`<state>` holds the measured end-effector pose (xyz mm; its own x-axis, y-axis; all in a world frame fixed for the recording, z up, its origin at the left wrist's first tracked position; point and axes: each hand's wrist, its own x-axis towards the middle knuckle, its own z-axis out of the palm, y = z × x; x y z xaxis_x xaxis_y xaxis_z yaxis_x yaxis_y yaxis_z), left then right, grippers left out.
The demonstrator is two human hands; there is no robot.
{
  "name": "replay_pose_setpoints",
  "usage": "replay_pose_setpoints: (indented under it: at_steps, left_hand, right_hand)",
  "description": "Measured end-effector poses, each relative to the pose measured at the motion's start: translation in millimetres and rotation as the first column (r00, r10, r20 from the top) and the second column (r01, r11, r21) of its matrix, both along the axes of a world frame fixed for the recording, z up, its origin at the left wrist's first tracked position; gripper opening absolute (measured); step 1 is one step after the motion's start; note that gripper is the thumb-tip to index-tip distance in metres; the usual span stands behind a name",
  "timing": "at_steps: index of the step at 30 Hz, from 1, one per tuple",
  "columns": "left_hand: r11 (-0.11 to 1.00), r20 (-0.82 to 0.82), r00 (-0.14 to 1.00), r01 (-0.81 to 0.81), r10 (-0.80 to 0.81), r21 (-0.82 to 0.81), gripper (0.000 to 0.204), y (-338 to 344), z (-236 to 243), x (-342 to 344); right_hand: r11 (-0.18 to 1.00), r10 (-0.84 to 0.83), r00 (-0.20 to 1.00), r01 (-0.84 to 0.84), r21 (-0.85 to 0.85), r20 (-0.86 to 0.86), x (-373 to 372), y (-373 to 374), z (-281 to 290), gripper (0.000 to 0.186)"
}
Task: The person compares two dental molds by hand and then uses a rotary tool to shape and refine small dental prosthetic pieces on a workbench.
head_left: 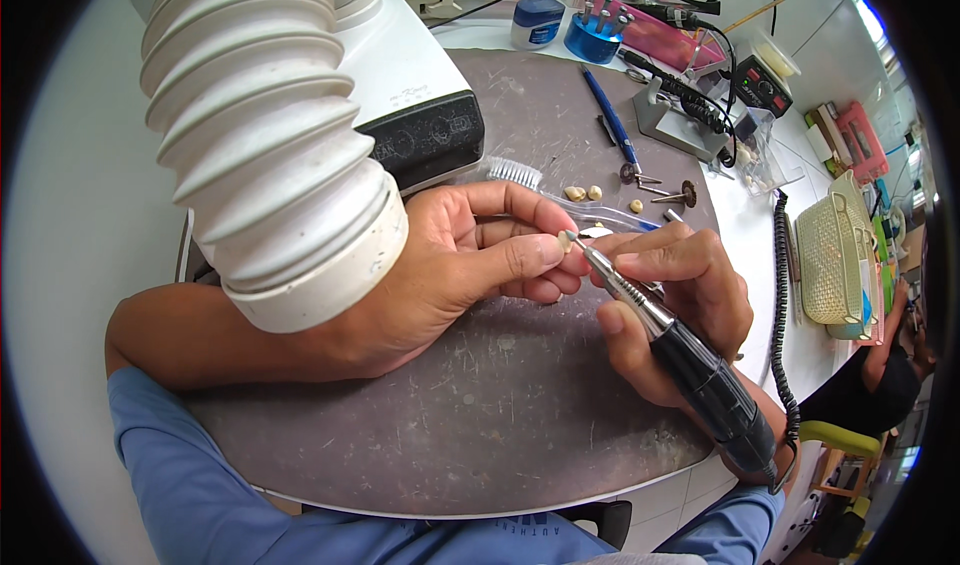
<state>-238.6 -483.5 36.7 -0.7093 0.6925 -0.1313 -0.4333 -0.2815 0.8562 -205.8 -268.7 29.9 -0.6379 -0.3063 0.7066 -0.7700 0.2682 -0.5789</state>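
Observation:
My left hand (455, 250) pinches a small tooth-coloured dental crown (565, 243) between thumb and forefinger, its other fingers curled beneath. My right hand (695, 275) grips a rotary handpiece (705, 380) with a black body and a silver nose, held like a pen. Its tip meets or nearly meets the crown; contact is too small to tell. Both hands are close together above the brown worktop (480, 395). Just beyond them lie three loose tooth-coloured pieces, one of them a crown (636, 207), and a clear-handled brush (515, 173).
A ribbed white suction hose (270, 135) hangs over my left forearm, beside a white box-shaped machine (420, 85). Farther right are a blue pen-like tool (610, 115), mounted discs (688, 195), a grey handpiece stand (680, 120) and a blue bur holder (595, 37). A coiled cord (781, 315) runs along the right.

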Motion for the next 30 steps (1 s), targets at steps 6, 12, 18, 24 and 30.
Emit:
replay_pose_setpoints:
  at_steps: [6,12,18,24,30]
  left_hand:
    - [1.0,0.004,1.0,-0.002,0.002,0.005,0.021,0.1,-0.4,0.0]
    - [1.0,0.0,1.0,-0.006,0.006,0.001,0.02,0.2,-1.4,0.0]
    - [1.0,-0.008,1.0,-0.007,0.007,0.015,0.02,-0.2,-1.4,-0.3]
    - [1.0,-0.009,1.0,-0.001,0.001,0.018,0.02,1.1,-1.4,-0.2]
    - [1.0,0.001,1.0,-0.022,0.022,0.004,0.02,0.8,0.4,1.0]
  right_hand:
    - [1.0,-0.022,1.0,0.022,0.01,0.018,1.1,1.3,0.6,0.027]
    - [0.989,0.024,0.996,-0.036,0.141,0.085,5.2,6.2,5.5,0.025]
    - [0.993,0.032,0.997,-0.04,0.114,0.071,5.2,4.5,4.6,0.026]
    - [0.999,0.008,0.999,-0.006,0.041,-0.036,0.2,-0.5,2.6,0.027]
    - [0.991,0.034,0.997,-0.042,0.126,0.068,5.8,4.8,5.5,0.027]
